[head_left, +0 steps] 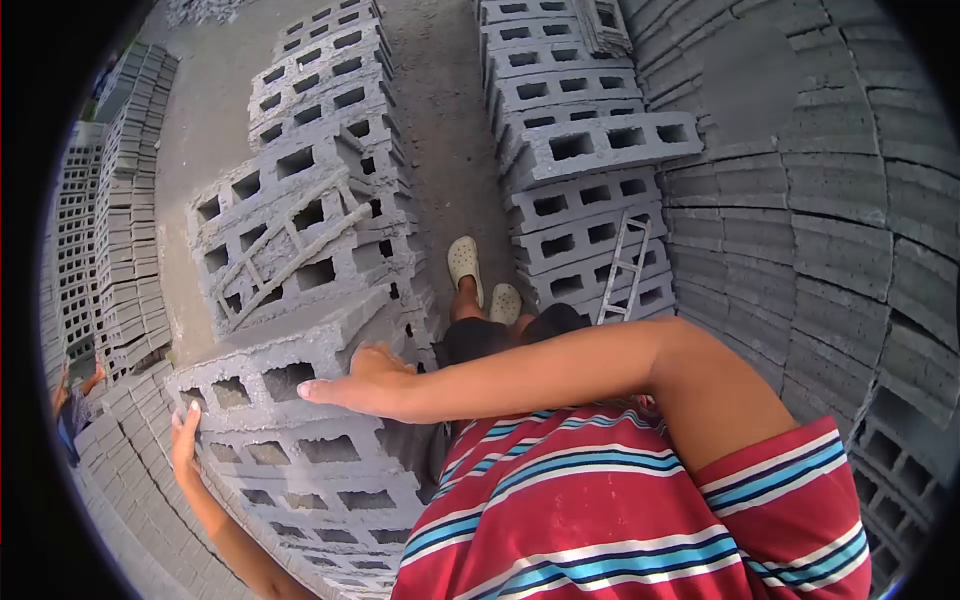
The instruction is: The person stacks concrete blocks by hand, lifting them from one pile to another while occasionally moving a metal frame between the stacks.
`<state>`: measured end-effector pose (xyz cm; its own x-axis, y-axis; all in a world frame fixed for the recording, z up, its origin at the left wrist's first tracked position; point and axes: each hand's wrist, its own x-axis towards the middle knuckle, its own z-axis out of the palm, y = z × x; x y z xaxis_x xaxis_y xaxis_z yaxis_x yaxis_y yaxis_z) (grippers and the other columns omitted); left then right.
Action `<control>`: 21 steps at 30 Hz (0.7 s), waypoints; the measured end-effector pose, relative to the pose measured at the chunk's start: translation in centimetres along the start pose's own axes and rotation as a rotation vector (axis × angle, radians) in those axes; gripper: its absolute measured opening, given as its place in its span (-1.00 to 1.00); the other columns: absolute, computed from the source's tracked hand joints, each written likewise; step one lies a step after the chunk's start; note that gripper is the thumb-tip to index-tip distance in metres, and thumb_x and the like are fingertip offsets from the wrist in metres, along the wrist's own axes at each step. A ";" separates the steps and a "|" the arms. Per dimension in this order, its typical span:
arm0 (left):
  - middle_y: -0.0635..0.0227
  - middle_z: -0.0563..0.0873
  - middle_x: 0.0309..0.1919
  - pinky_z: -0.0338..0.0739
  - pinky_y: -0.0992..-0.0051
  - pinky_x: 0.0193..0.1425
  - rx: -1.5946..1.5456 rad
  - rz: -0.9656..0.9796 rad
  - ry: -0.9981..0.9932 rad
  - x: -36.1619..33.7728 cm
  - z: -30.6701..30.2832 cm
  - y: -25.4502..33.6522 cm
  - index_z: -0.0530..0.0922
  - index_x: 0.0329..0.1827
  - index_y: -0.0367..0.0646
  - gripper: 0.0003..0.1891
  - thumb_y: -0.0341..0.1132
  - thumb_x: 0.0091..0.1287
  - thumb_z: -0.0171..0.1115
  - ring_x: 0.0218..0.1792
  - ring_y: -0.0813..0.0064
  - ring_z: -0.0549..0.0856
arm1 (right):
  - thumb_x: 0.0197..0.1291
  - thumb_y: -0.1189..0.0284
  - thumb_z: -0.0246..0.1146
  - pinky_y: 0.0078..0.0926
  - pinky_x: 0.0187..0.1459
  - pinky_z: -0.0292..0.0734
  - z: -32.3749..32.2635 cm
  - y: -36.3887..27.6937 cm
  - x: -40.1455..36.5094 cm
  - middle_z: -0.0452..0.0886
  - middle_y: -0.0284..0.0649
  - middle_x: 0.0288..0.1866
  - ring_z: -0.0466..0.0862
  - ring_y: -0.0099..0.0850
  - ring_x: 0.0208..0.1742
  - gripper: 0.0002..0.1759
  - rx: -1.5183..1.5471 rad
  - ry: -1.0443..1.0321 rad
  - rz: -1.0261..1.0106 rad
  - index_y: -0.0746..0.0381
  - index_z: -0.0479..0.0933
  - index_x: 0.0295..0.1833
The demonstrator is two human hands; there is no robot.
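Bracing the block (275,352) at centre left, both hands lie open: right hand (365,385) flat on its top, left hand (185,440) spread against its lower-left end. Unhooked palms may slip, dropping it toward the feet (480,280) beyond.

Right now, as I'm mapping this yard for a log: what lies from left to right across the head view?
Stacked blocks at the left edge, left hand, right hand (both on one hollow concrete block), pale clogs, metal ladder frame, wall of stacked blocks.
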<state>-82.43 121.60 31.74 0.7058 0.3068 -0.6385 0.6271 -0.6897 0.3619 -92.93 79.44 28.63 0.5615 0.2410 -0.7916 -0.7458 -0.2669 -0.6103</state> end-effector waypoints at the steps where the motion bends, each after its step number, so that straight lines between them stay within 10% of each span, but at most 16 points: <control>1: 0.02 0.22 0.31 0.14 0.34 0.33 -0.072 -0.048 0.129 1.5 -0.3 -1.9 -0.05 0.39 -0.36 0.05 0.08 0.02 0.36 0.30 0.21 0.27 | -0.19 -0.30 0.22 -0.25 0.19 0.28 -1.1 0.5 0.1 0.36 0.27 0.14 0.38 0.08 0.21 0.20 0.002 -0.097 -0.029 0.73 0.22 0.10; 4: 0.04 0.20 0.32 0.10 0.34 0.35 -0.135 -0.031 0.167 2.6 -0.3 -3.2 -0.08 0.41 -0.32 0.05 0.09 0.04 0.33 0.30 0.22 0.25 | -0.05 -0.16 0.23 -0.35 -0.02 0.45 -6.4 7.0 2.7 0.61 0.08 -0.17 0.61 -0.16 -0.08 -0.22 0.148 -0.193 -0.370 0.43 0.56 -0.11; 7: 0.05 0.20 0.32 0.10 0.34 0.35 -0.159 -0.037 0.123 2.3 0.1 -2.6 -0.08 0.41 -0.32 0.04 0.09 0.03 0.31 0.30 0.22 0.26 | 0.01 0.04 0.27 -0.46 -0.24 0.50 -13.1 21.1 7.6 0.65 -0.15 -0.40 0.65 -0.37 -0.30 -0.49 0.356 0.519 -0.284 0.33 0.60 -0.23; 9: 0.09 0.25 0.28 0.14 0.33 0.32 -0.159 -0.049 0.085 2.1 -0.2 -2.4 -0.03 0.40 -0.29 0.01 0.09 0.01 0.31 0.25 0.23 0.30 | -0.01 0.09 0.24 -0.28 0.01 0.44 -17.2 31.7 8.5 0.57 0.00 -0.06 0.57 -0.16 0.00 -0.38 -0.051 1.073 0.333 0.33 0.44 0.06; 13: 0.22 0.42 0.15 0.23 0.33 0.24 -0.203 -0.049 0.053 3.3 -1.9 -4.4 0.23 0.28 -0.22 -0.19 0.07 0.04 0.29 0.16 0.30 0.39 | -0.21 -0.05 0.36 -0.14 0.17 0.31 -20.8 43.0 6.1 0.38 0.00 0.18 0.40 -0.11 0.21 0.10 0.020 1.005 1.090 0.31 0.03 0.35; 21: 0.35 0.53 0.06 0.32 0.36 0.17 -0.347 -0.034 -0.059 6.4 -5.8 -8.4 0.36 0.20 -0.12 -0.42 0.00 0.19 0.19 0.11 0.41 0.46 | -0.41 -0.12 0.45 -0.05 0.17 0.28 -21.7 49.5 9.3 0.26 -0.01 0.24 0.41 -0.11 0.19 0.36 0.014 0.969 1.035 0.37 -0.13 0.39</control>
<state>-81.28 133.12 28.53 0.6687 0.2803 -0.6887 0.7317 -0.4125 0.5426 -116.82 48.24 -9.58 -0.2170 -0.7821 -0.5842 -0.9658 0.0851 0.2448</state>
